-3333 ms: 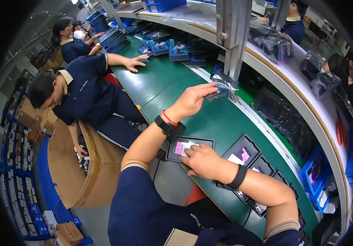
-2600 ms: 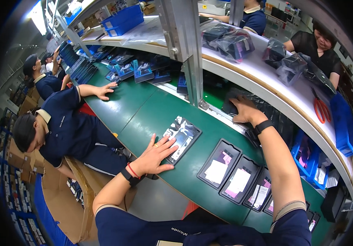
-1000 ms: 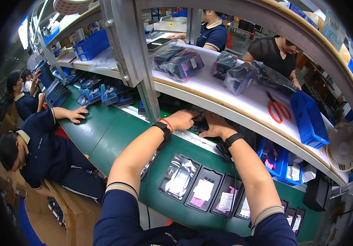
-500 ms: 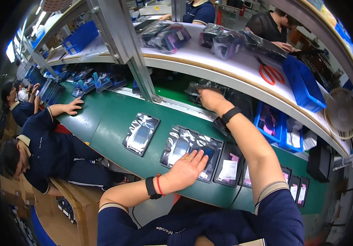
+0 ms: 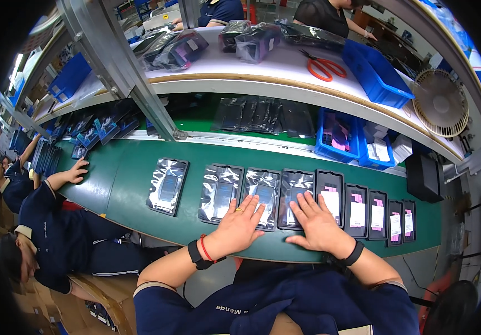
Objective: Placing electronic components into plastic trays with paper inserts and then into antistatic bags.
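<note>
A row of shallow black trays lies on the green tabletop. Clear shiny film covers a tray [image 5: 261, 187], and the spread fingers of my left hand [image 5: 237, 228] lie flat against its lower left part. My right hand [image 5: 319, 229] is open too, palm down, its fingers resting on another film-covered tray [image 5: 297, 183] and reaching the edge of a tray with a white label and pink pieces [image 5: 329, 187]. Neither hand grips anything. To the left lie one more film-covered tray [image 5: 221, 190] in the row and a separate one [image 5: 167, 187].
Labelled trays [image 5: 357, 209] continue rightward. Beneath the shelf are dark plastic sheets [image 5: 251, 114] and blue bins [image 5: 335, 134]. The shelf holds bagged parts [image 5: 257, 42], red-handled scissors [image 5: 325, 68], a blue bin [image 5: 375, 72] and a fan [image 5: 440, 103]. A co-worker's hand [image 5: 75, 171] touches the table at left.
My right hand has come back from the dark sheets under the shelf and now lies flat on the trays. My left hand stays at the row. The whole view has shifted.
</note>
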Motion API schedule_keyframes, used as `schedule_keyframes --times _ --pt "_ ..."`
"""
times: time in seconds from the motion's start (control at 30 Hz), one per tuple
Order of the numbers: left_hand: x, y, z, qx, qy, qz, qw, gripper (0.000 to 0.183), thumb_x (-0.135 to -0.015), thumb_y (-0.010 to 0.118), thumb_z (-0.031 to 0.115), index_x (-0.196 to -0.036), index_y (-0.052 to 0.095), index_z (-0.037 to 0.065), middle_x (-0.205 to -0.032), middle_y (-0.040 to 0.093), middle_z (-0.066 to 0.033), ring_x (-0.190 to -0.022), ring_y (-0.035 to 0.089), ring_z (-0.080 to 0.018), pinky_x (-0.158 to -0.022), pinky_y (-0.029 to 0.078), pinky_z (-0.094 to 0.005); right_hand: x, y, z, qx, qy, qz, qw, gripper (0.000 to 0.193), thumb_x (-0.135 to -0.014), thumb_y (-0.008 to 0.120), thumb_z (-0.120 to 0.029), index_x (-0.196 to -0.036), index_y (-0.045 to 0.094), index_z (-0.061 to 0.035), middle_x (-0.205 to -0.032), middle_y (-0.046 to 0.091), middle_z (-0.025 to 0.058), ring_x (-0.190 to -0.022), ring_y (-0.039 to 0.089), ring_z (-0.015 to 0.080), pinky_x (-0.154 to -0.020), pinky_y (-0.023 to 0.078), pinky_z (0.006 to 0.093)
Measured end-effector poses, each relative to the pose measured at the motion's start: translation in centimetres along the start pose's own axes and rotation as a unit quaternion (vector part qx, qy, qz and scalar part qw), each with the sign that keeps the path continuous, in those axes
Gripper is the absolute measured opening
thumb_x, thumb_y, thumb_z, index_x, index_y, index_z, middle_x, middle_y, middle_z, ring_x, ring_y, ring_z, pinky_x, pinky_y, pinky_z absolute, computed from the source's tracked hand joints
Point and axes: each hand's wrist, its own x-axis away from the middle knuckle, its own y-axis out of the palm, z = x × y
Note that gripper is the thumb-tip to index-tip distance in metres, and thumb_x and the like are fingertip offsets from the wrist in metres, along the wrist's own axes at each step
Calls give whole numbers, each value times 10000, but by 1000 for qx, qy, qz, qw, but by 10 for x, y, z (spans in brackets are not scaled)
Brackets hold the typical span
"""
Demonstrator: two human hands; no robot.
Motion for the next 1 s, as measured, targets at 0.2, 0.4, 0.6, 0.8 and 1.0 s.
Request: schedule_keyframes --times 0.2,0.4,0.6,0.8,1.0 --pt "2 -17 6 1 -67 13 998 768 -735 650 523 -1397 328 305 -1336 305 -318 -1274 280 -482 -935 299 -671 -34 22 -25 -41 -31 -4 999 923 -746 587 -593 -1332 343 77 -1381 291 326 -1326 225 453 -1091 140 540" --pt "18 -18 -29 11 -147 34 988 600 -714 706 408 -1247 515 209 -1375 326 -250 -1302 292 -415 -954 289 -657 -21 -14 26 -117 9 210 971 658 -667 725 -320 -1227 519 -42 -1339 380 279 -1278 313 431 -1049 247 512" --pt "42 -33 -70 -8 -196 49 979 598 -724 713 361 -1257 497 197 -1361 354 -234 -1275 328 -428 -947 318 -619 158 -30 200 46 509 210 833 546 -697 728 -317 -1132 591 -16 -1236 483 290 -1167 442 422 -979 374 466" --pt "51 -44 -100 15 -169 47 984 557 -751 694 355 -1249 497 202 -1332 390 -227 -1255 361 -416 -932 354 -559 251 4 236 3 673 81 735 687 -788 635 -399 -1309 420 -6 -1308 427 275 -1218 398 408 -1021 335 431" --pt "27 -76 -103 -10 -134 69 988 682 -713 717 420 -1294 466 164 -1380 346 -216 -1324 244 -423 -1020 243 -607 177 3 170 17 622 92 777 630 -798 644 -338 -1273 441 22 -1166 508 242 -1090 479 396 -916 421 443"
